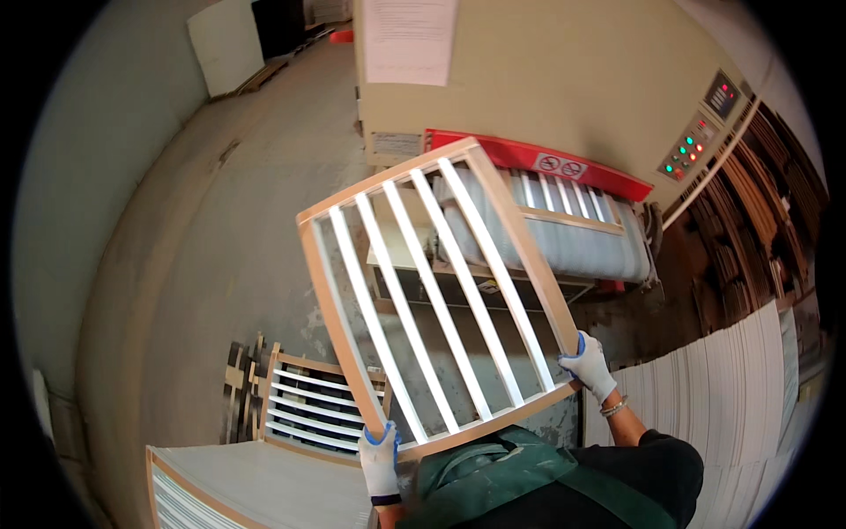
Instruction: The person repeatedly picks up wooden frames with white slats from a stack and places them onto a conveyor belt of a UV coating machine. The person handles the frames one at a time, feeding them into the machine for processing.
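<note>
My left hand (380, 465), right hand (590, 366) pinch slatted frame (436, 300) near lower corners — carrying step, I'd judge — next wants even support.

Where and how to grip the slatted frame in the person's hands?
For the slatted frame, I'd take the two tan side rails near their lower ends, coming from outside, one hand per side. The rails look broader than the white slats, and gaps beside them leave finger room. The left hand and right hand hold it there.
</note>
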`<action>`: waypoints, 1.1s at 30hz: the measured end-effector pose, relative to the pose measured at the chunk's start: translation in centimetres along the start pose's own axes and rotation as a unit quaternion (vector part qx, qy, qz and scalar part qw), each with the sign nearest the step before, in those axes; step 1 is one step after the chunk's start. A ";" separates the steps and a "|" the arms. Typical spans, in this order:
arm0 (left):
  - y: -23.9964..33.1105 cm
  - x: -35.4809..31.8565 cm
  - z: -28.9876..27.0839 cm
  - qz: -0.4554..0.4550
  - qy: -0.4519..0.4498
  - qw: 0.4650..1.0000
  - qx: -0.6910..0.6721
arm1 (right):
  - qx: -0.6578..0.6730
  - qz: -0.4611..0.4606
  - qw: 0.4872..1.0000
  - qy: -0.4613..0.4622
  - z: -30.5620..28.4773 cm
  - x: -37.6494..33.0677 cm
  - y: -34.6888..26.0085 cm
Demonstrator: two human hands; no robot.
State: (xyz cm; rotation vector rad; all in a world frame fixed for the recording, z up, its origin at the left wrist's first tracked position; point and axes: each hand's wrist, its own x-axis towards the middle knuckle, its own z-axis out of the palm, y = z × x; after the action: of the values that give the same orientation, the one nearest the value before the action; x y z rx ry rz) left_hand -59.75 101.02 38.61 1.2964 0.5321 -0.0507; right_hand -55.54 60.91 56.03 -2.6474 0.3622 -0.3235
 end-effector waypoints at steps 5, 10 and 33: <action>3.9 0.6 5.1 0.050 -0.091 0.986 0.132 | 0.140 0.083 0.985 0.052 -0.3 -4.3 11.3; 6.8 -3.3 15.1 0.021 -0.111 0.972 0.207 | 0.219 0.182 0.956 0.068 -3.6 -6.5 21.3; 5.4 0.2 26.0 0.326 -0.303 0.798 0.406 | 0.348 0.190 0.917 -0.038 -9.1 6.9 31.6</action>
State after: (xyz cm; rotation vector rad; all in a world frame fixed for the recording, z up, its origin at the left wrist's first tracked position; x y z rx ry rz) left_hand -48.78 78.68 47.76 2.1239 -0.5927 -0.1232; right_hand -57.94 27.88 50.60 -1.8377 0.5962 -0.1742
